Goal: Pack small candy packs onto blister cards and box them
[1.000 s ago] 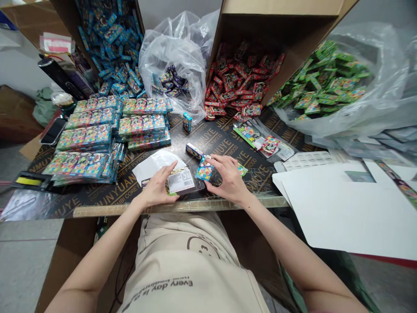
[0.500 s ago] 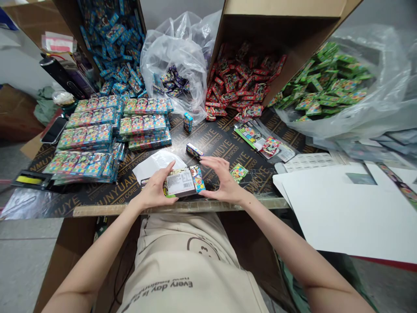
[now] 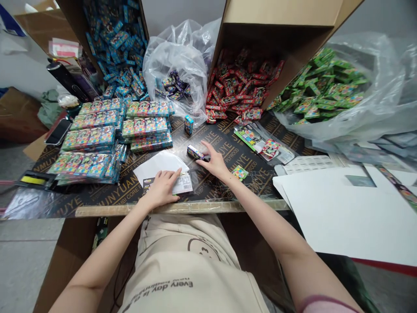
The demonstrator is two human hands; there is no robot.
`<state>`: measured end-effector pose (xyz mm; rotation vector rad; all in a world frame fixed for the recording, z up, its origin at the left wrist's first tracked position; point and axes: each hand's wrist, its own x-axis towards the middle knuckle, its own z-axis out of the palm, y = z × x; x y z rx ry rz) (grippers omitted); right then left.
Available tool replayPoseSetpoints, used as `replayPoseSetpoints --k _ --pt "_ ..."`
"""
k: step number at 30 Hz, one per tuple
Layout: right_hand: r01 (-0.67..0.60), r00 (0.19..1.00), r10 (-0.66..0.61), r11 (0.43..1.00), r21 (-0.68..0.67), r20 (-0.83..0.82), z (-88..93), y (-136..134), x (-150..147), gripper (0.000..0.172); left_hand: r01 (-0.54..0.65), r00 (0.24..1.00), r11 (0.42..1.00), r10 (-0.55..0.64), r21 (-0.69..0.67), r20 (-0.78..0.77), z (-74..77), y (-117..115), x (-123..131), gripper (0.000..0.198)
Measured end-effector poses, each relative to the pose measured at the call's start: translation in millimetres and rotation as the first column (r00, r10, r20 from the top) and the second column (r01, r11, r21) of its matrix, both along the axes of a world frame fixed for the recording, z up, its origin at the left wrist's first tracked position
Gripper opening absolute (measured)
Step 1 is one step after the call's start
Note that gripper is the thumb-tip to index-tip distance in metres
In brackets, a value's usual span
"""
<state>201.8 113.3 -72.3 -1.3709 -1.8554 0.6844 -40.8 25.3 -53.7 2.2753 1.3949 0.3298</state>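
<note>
My left hand point(image 3: 162, 188) lies on a small pack with a white printed barcode label point(image 3: 183, 183), pressing it to the table, fingers outstretched. Part of the pack is hidden under the palm; clear plastic film shows at its right end. My right hand point(image 3: 215, 161) is at the right end of a small purple box point(image 3: 194, 152), thumb and fingers apart around that end. I cannot tell how firmly they touch it. Behind it stands a small blue box point(image 3: 188, 124). A green patterned packet point(image 3: 240, 173) lies right of my right hand.
Stacked multi-box packs point(image 3: 89, 134) stand at the left. At the back are blue boxes point(image 3: 125, 52), a plastic bag point(image 3: 177, 48) of purple boxes, red boxes point(image 3: 241, 87) in a carton and bagged green boxes point(image 3: 335, 91). White sheets point(image 3: 342, 217) lie right.
My right hand has left the labelled pack and moved up to the purple box. My left hand now presses the pack down on the table; the blue patterned box at its right end no longer shows.
</note>
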Motion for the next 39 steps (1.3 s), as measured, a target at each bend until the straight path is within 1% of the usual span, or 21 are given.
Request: replayPoseSetpoints --k 1,3,4,6,8,9,11,14,17,19,21,22,23,25,26,27,28,30,32,35,39 --pt "0.027 0.999 -0.027 0.999 -0.025 -0.02 -0.8 1.9 -1.5 0.058 -0.035 0.999 0.999 0.036 -0.007 0.032 0.0 1.8 2.6 0.091" --pt "0.058 0.996 -0.058 0.998 0.008 -0.063 6.1 -6.1 -4.6 0.046 -0.166 0.957 0.984 0.177 -0.068 0.229 2.1 5.6 6.8 0.078" --pt "0.039 0.996 -0.035 0.998 0.046 -0.081 12.9 -14.7 -6.2 0.044 -0.236 0.889 0.96 0.276 -0.151 0.366 4.3 7.4 8.7 0.073" --pt "-0.104 0.987 0.113 0.991 0.08 -0.111 29.4 -35.0 -9.1 0.047 -0.293 0.658 0.876 0.475 -0.382 0.585 10.3 10.5 12.6 0.067" --pt "-0.275 0.947 0.277 0.961 0.035 -0.161 42.6 -51.6 -11.0 0.052 -0.245 0.452 0.793 0.603 -0.558 0.658 17.7 11.5 17.4 0.059" --pt "-0.327 0.927 0.322 0.945 0.005 -0.192 46.2 -56.7 -11.3 0.052 -0.205 0.408 0.767 0.631 -0.607 0.66 21.4 10.9 20.2 0.053" --pt "-0.351 0.908 0.332 0.936 -0.033 -0.255 46.9 -60.5 -10.6 0.053 -0.121 0.42 0.735 0.647 -0.668 0.636 27.6 7.4 26.3 0.038" --pt "-0.266 0.916 0.254 0.964 0.002 -0.31 40.3 -58.9 -7.8 0.06 -0.035 0.456 0.659 0.679 -0.751 0.575 32.6 -0.3 34.7 0.033" --pt "-0.258 0.934 0.283 0.957 0.135 -0.218 38.5 -61.9 -7.4 0.087 -0.048 0.348 0.597 0.761 -0.8 0.547 32.4 -5.1 39.9 0.038" --pt "-0.312 0.936 0.339 0.924 0.222 -0.095 41.0 -67.3 -8.9 0.092 -0.045 0.292 0.585 0.783 -0.81 0.549 30.7 -6.2 40.9 0.04" --pt "-0.326 0.939 0.344 0.904 0.278 -0.014 43.2 -71.9 -9.9 0.085 -0.03 0.328 0.603 0.759 -0.797 0.562 28.5 -6.3 39.4 0.042" --pt "-0.314 0.945 0.328 0.903 0.292 0.002 43.3 -72.9 -9.5 0.083 -0.034 0.383 0.636 0.721 -0.771 0.578 27.2 -6.1 37.3 0.043" --pt "-0.295 0.952 0.306 0.908 0.298 0.01 42.5 -72.7 -8.2 0.082 -0.058 0.46 0.693 0.657 -0.719 0.597 25.8 -5.7 34.3 0.043" --pt "-0.253 0.967 0.251 0.922 0.294 0.044 37.6 -69.1 -2.8 0.081 -0.145 0.676 0.857 0.452 -0.495 0.583 21.7 -4.3 25.5 0.049" --pt "-0.233 0.972 0.22 0.929 0.289 0.077 33.7 -66.3 0.8 0.081 -0.173 0.795 0.927 0.331 -0.334 0.508 18.8 -3.4 20.2 0.056" --pt "-0.218 0.974 0.191 0.935 0.281 0.119 29.3 -63.3 4.7 0.08 -0.167 0.896 0.971 0.222 -0.174 0.383 15.2 -2.4 14.8 0.068" --pt "-0.21 0.971 0.169 0.939 0.271 0.167 24.7 -60.6 8.3 0.079 -0.128 0.963 0.991 0.136 -0.049 0.233 10.8 -1.5 9.8 0.081" --pt "-0.228 0.949 0.162 0.945 0.235 0.27 16.1 -57.5 13.7 0.078 -0.019 0.999 0.998 0.021 0.053 -0.026 0.9 0.0 2.1 0.1" --pt "-0.27 0.913 0.19 0.944 0.188 0.361 10.7 -58.3 16.1 0.078 0.046 0.99 0.996 -0.036 0.07 -0.138 -8.1 0.9 -2.1 0.102" --pt "-0.347 0.874 0.275 0.93 0.119 0.4 9.8 -63.9 16.9 0.077 0.034 0.994 0.992 -0.02 0.122 -0.111 -13.9 1.5 -5.1 0.103" --pt "-0.452 0.877 0.425 0.888 0.086 0.223 14.6 -66.6 20.3 0.08 0.0 1.0 0.991 -0.001 0.134 0.008 -6.7 1.8 -8.5 0.112"
